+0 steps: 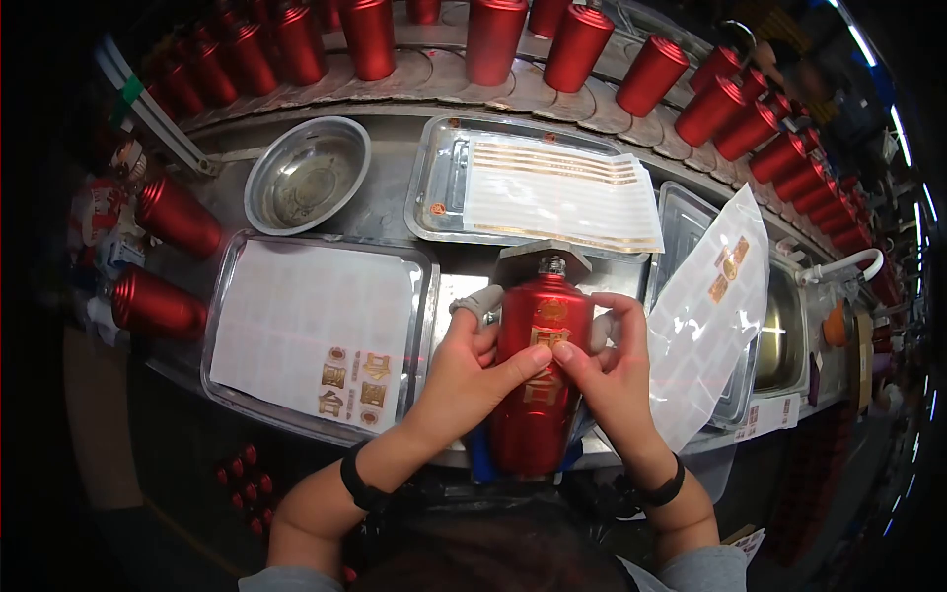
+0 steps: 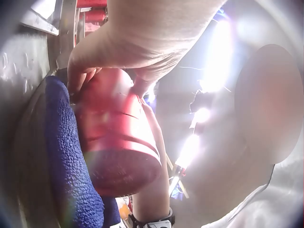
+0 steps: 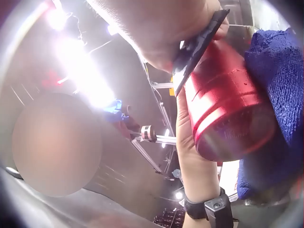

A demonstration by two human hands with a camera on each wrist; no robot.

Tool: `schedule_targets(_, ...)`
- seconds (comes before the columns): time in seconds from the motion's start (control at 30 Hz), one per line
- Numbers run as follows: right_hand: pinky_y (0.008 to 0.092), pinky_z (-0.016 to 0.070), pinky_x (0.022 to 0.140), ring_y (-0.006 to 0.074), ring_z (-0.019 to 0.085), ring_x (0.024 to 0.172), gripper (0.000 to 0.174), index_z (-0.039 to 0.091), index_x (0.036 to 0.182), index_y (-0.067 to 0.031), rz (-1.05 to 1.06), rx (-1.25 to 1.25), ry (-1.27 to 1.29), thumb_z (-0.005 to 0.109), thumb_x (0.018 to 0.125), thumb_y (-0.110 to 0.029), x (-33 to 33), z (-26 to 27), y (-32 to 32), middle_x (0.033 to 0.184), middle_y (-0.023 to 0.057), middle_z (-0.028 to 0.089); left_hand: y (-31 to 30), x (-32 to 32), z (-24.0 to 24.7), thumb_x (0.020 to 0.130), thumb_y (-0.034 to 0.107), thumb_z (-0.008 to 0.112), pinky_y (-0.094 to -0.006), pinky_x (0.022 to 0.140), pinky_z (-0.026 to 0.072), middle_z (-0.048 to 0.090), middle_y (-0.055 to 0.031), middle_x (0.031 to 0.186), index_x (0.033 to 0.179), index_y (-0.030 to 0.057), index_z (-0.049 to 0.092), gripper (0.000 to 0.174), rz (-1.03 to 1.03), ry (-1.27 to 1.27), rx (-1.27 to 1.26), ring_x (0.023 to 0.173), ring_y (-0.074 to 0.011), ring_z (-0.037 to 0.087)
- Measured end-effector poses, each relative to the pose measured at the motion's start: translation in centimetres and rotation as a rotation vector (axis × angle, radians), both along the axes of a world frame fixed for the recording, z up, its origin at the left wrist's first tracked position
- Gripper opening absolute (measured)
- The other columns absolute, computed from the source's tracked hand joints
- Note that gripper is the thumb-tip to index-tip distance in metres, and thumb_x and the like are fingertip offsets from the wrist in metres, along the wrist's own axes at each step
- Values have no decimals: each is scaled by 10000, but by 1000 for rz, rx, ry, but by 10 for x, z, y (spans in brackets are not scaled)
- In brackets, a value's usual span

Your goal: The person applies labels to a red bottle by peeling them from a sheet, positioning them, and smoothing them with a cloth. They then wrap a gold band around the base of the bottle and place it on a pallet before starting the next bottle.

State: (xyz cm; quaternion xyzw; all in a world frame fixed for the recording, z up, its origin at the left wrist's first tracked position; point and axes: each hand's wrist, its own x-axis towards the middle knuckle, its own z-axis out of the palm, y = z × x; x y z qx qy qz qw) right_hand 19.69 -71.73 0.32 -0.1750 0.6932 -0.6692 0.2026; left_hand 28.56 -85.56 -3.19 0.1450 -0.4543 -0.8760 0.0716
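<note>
A glossy red bottle lies in front of me, its clear neck pointing away and its base toward my body. Gold characters run down its front. My left hand grips the left side, thumb pressed on the characters; a pale cover wraps its index finger. From the other side my right hand holds the bottle, its thumb meeting the left thumb on the gold. Blue cloth lies along the bottle, and beyond the neck stands a grey block.
A tray at left carries a white sheet with gold characters. Behind are a metal bowl and another tray with gold-striped sheets. A clear sheet leans right, near a sink. Red bottles line a conveyor.
</note>
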Motion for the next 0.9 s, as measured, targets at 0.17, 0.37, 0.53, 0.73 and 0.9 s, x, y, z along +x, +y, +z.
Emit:
schedule_targets(0.17,168,492,593,51,616,755,577,385,1297,-32,44,76,46,755,859,-85,-4,-2,8,938,37,555,0,-1,0,891,128,732,-329,994,495,558,-208,1309,1444,-27,219,770,-4,13,-18,1201,-211,572)
schedule_targets(0.37,152,437,548,19,551,668,512,408,1264,-27,23,50,21,733,878,-113,-15,-4,3,859,1,522,-4,-11,7,888,171,743,-329,962,514,576,-214,1273,1418,-48,238,764,23,-32,-13,1166,-215,593)
schedule_targets(0.53,149,372,533,3,453,617,447,432,1256,-39,54,69,102,693,900,-104,-19,-10,4,817,-32,492,-7,-16,6,889,175,742,-319,924,532,591,-226,1244,1410,-53,249,753,11,-32,-24,1137,-215,611)
schedule_targets(0.73,162,350,601,0,422,668,457,419,1383,-53,109,48,-115,588,966,-136,-18,-11,22,819,-53,488,-11,-2,-12,878,158,750,-353,1063,430,523,-223,1359,1439,-34,260,769,-29,-45,-2,1254,-225,532)
schedule_targets(0.9,166,435,637,13,515,730,523,355,1427,-53,95,-54,-106,595,965,-99,-12,-23,18,884,-38,490,-2,1,-23,880,101,730,-341,1086,400,486,-175,1410,1473,16,273,753,-34,-22,-143,1281,-197,503)
